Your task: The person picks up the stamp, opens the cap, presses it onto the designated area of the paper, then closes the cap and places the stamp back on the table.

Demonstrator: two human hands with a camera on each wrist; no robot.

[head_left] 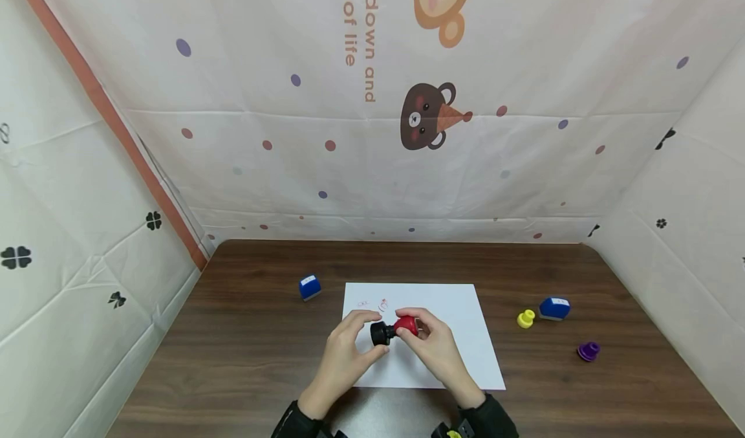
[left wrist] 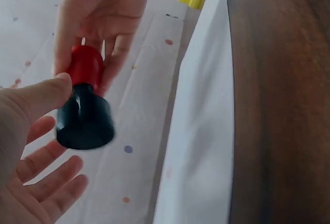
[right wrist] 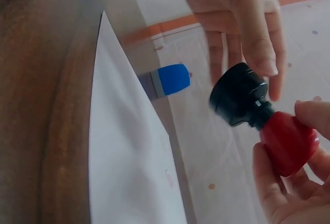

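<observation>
Stamp (head_left: 388, 332), head view: above the paper (head_left: 431, 367), black end (head_left: 379, 334) toward 9 o'clock.
Left hand (left wrist: 13, 126), left wrist: grip released, fingers spread beside black end.
Right hand (right wrist: 304, 206), right wrist: grasping red end (right wrist: 289, 142); judged best held firm, clear of the paper.

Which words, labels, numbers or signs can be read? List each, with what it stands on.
"w down and": patterned cloth, first word cut off.
"nt of life": same cloth, first word cut off.
Red marks on paper: too small to read.
Red-and-black object: no readable text.
</observation>
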